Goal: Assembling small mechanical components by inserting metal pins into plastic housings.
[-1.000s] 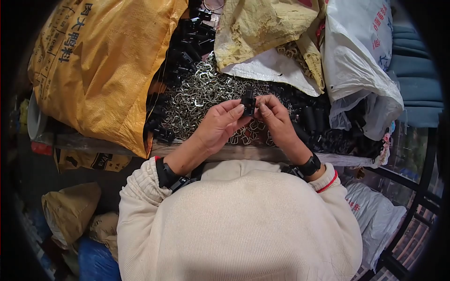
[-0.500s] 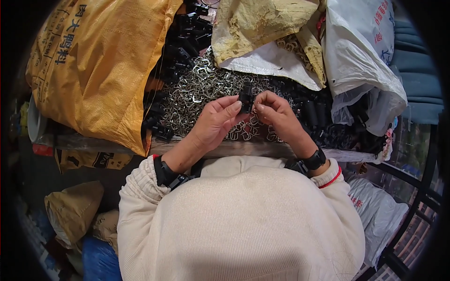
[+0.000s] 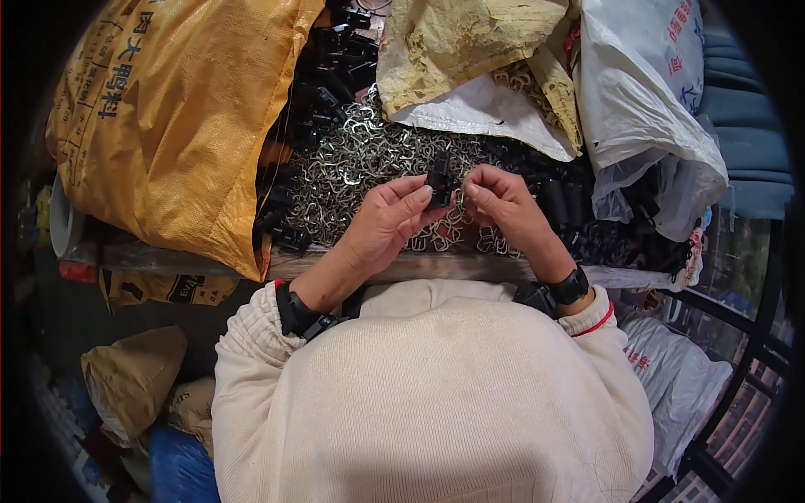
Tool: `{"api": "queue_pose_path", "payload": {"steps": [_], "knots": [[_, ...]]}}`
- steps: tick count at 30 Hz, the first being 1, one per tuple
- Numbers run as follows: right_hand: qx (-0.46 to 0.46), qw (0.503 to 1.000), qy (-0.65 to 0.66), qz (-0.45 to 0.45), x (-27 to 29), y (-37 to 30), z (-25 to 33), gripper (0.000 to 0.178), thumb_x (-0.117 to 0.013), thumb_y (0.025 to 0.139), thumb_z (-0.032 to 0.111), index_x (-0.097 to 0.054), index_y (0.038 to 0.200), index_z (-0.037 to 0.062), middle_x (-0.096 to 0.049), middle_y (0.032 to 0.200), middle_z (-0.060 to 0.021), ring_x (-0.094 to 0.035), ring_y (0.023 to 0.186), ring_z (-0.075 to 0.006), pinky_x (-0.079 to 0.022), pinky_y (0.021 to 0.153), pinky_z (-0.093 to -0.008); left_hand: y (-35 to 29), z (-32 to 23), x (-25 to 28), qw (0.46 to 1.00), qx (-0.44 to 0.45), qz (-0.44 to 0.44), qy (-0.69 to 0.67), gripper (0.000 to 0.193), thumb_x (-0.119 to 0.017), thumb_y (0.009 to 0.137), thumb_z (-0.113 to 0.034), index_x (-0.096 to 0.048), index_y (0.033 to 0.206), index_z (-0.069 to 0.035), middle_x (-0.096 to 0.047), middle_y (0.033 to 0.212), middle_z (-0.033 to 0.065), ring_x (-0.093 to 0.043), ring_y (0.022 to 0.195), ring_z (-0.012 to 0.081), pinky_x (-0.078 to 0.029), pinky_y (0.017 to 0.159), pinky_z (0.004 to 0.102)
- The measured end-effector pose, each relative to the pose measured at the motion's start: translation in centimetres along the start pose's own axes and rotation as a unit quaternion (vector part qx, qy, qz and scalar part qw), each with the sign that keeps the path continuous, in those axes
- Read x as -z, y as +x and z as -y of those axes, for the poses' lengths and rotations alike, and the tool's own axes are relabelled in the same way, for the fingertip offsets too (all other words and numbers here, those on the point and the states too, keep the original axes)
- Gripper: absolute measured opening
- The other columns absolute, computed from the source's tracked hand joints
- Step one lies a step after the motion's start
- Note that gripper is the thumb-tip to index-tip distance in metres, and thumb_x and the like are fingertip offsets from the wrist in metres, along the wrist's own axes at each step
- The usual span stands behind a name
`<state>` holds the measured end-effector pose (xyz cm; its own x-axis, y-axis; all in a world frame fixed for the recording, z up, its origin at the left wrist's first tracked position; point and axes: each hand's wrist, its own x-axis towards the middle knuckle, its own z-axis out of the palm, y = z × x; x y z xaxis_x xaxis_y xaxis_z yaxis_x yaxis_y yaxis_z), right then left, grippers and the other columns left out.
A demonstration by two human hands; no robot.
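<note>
Pretty cluttered table (image 3: 453,267), honestly: its left side is covered by an orange sack (image 3: 184,134) drooping over the front edge, a yellowish sack (image 3: 470,50) is parked toward the back edge, and the right end is taken up by a white sack (image 3: 637,92). One black part (image 3: 438,180) is held up above the middle of the front edge, gripped between thumb and fingers of the left hand (image 3: 381,222). The right hand (image 3: 507,210) is held just beside it, thumb and forefinger kept narrow, but whether anything tiny is pinched there can't be told. As for the step, it looks like the black part is being worked on by hand, steadied on the left and fiddled with on the right; for the next move, a firm left grip and a fine right pinch seem to be called for. Count-wise: two hands, one held part, three sacks on the table. Bent metal pieces (image 3: 335,184) are heaped in the middle and spilled toward the front edge, way too many to be counted. Same for the loose black pieces (image 3: 331,84), which are piled on both sides of the metal and partly hidden.
</note>
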<state>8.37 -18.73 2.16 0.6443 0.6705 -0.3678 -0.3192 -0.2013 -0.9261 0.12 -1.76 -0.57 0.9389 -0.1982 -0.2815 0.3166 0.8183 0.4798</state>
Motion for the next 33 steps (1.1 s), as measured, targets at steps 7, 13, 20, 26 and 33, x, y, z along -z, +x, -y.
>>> {"api": "queue_pose_path", "payload": {"steps": [7,13,20,26,33], "knots": [[0.017,0.998,-0.051,0.031,0.2,0.0,-0.5,0.011,-0.05,0.084,0.015,-0.048,0.079,0.0056,-0.046,0.064,0.0045,-0.039,0.052,-0.0012,-0.031,0.045,-0.0147,0.0,0.1,0.1,0.999,-0.02,-0.002,0.028,0.025,-0.049,0.083,-0.01,-0.049,0.103,0.004,-0.056,0.097,0.0104,-0.055,0.09,0.0158,-0.044,0.084,0.0273],[0.056,0.997,-0.042,-0.013,0.1,-0.5,0.4,0.01,-0.049,0.084,0.013,-0.047,0.078,0.0054,-0.045,0.066,0.0041,-0.04,0.054,-0.0017,-0.032,0.046,-0.0156,0.0,-0.2,0.0,0.999,0.024,-0.005,-0.028,0.022,-0.049,0.083,-0.01,-0.05,0.102,0.002,-0.057,0.096,0.0091,-0.057,0.087,0.0158,-0.047,0.079,0.0262],[0.299,0.893,-0.333,-0.049,-1.3,-0.2,1.8,0.005,-0.053,0.077,0.002,-0.048,0.077,0.0015,-0.047,0.07,-0.0048,-0.047,0.061,-0.0117,-0.037,0.051,-0.0218,-0.1,0.1,0.0,0.996,0.075,-0.009,-0.056,0.02,-0.051,0.082,-0.01,-0.051,0.099,0.0,-0.057,0.092,0.0074,-0.058,0.084,0.0162,-0.049,0.074,0.024],[0.398,0.812,-0.424,-0.049,-1.6,-0.1,1.6,0.011,-0.056,0.07,-0.003,-0.049,0.078,0.0008,-0.047,0.075,-0.0105,-0.048,0.063,-0.0223,-0.038,0.053,-0.0271,-0.2,0.1,-0.1,0.994,0.091,-0.03,-0.05,0.017,-0.053,0.081,-0.01,-0.052,0.094,0.0,-0.057,0.086,0.0058,-0.058,0.081,0.0156,-0.05,0.073,0.0235],[0.378,0.818,-0.433,-0.029,-1.4,-0.1,1.7,0.012,-0.057,0.069,-0.002,-0.049,0.078,0.0017,-0.047,0.074,-0.009,-0.048,0.063,-0.0196,-0.038,0.052,-0.0274,-0.2,0.0,-0.1,0.995,0.084,-0.053,0.006,0.015,-0.054,0.08,-0.009,-0.053,0.092,0.001,-0.057,0.086,0.0063,-0.059,0.079,0.0148,-0.049,0.072,0.0238]]}}
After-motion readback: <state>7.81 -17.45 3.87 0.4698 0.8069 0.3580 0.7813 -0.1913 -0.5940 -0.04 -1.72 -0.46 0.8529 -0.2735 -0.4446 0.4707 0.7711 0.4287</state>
